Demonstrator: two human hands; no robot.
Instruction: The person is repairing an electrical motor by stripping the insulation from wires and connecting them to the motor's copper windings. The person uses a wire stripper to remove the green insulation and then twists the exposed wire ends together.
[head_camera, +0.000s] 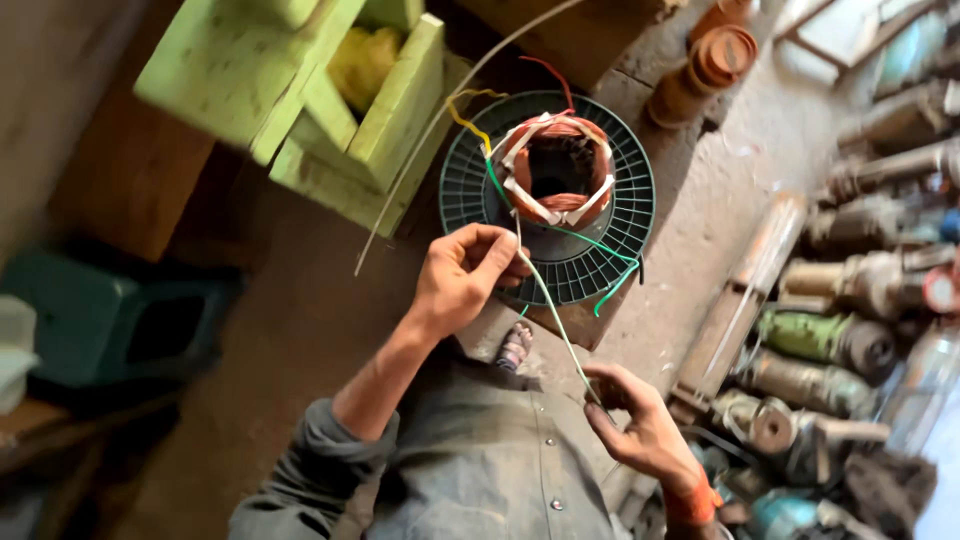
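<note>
A thin pale-green wire (556, 322) ran taut from the copper motor winding (556, 168) down toward the person, pinched at both ends. The winding, wrapped with pale paper strips, sat at the centre of a dark green round fan grille (470, 190). Just below the winding, the left hand (462, 275) had its thumb and fingers closed on the wire over the grille's near edge. Farther below the winding, and to its right, the right hand (640, 420) gripped the wire's lower end between its fingertips, well apart from the left hand. Yellow, red and green leads (610, 285) curled out from the winding across the grille. Left of the winding stood a light green wooden block structure (330, 110). Above and to the right of the winding lay a stack of terracotta-coloured rings (722, 52), and far to its right old motor parts (830, 340) crowded the dusty floor.
</note>
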